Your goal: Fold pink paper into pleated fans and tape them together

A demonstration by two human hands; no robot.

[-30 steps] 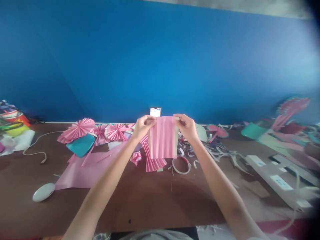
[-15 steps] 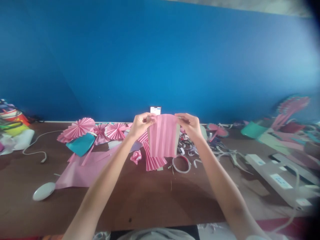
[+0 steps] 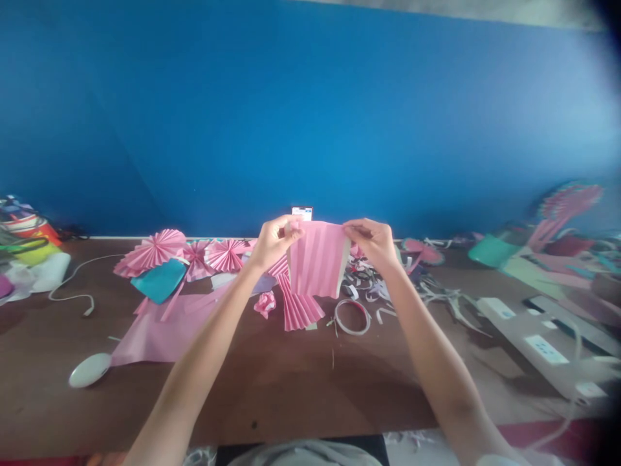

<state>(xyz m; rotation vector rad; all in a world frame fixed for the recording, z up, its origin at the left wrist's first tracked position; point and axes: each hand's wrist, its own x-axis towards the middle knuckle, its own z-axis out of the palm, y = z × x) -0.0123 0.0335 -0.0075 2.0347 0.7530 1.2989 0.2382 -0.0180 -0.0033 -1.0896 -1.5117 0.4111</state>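
A pink creased sheet of paper (image 3: 317, 262) hangs upright above the table, its folds running up and down. My left hand (image 3: 275, 241) pinches its top left corner between thumb and fingers. At the top right corner, my right hand (image 3: 374, 241) is closed on the sheet in the same way. A greyish strip shows along the sheet's right edge. Behind and below it lies a pleated pink paper fan (image 3: 301, 309), partly covered by the sheet. A small crumpled pink paper piece (image 3: 264, 303) sits to its left.
Pink paper rosettes (image 3: 228, 255), a teal piece (image 3: 159, 279) and a flat pink sheet (image 3: 155, 336) lie left. A white mouse (image 3: 90, 370) is near them. A white ring (image 3: 352, 317) and paper scraps lie right of middle, beside a power strip (image 3: 546, 349). A phone (image 3: 303, 212) stands behind.
My right hand has shifted slightly to the right. The sheet's lower edge has risen a little and swung slightly. My left hand keeps its hold, almost unmoved.
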